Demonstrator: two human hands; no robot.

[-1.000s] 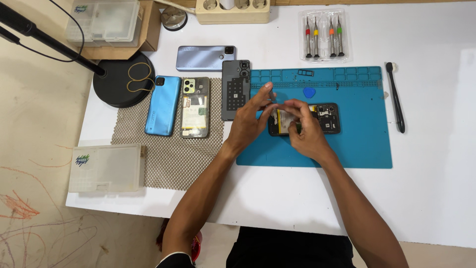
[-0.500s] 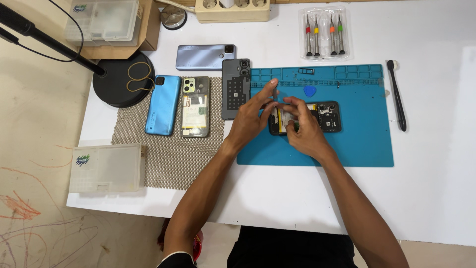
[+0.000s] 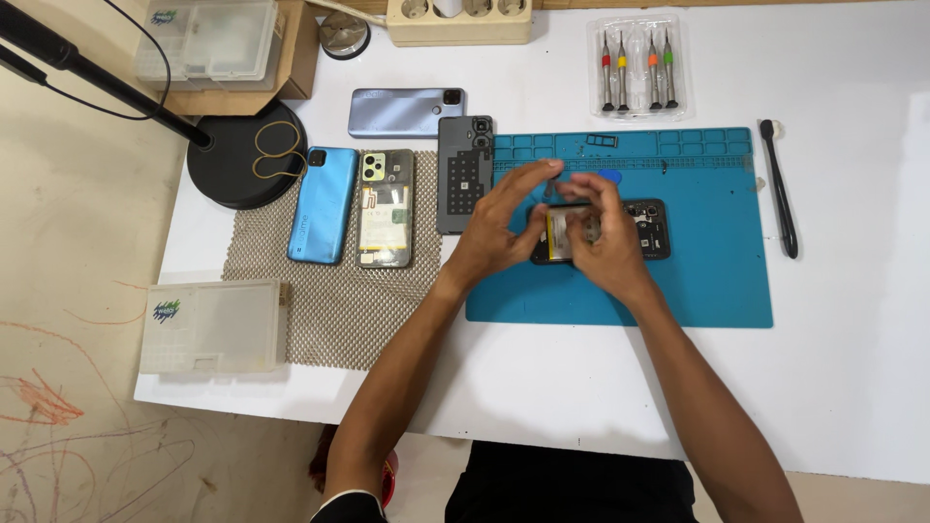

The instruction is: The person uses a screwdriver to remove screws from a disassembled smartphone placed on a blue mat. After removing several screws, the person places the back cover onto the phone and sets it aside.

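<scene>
Head view: both hands meet over an opened black phone (image 3: 647, 229) lying on the blue work mat (image 3: 697, 281). Left hand (image 3: 499, 225) curls its fingers against the phone's left end; right hand (image 3: 603, 244) presses on its yellow battery area. Whether either hand actually pinches anything cannot be told. A grey phone back (image 3: 463, 174) lies just left of the mat.

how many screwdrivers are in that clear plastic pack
4. They stand side by side in the clear plastic pack at the table's far edge: red-collared, yellow-collared, orange-collared, green-collared. None looks hidden.
</scene>
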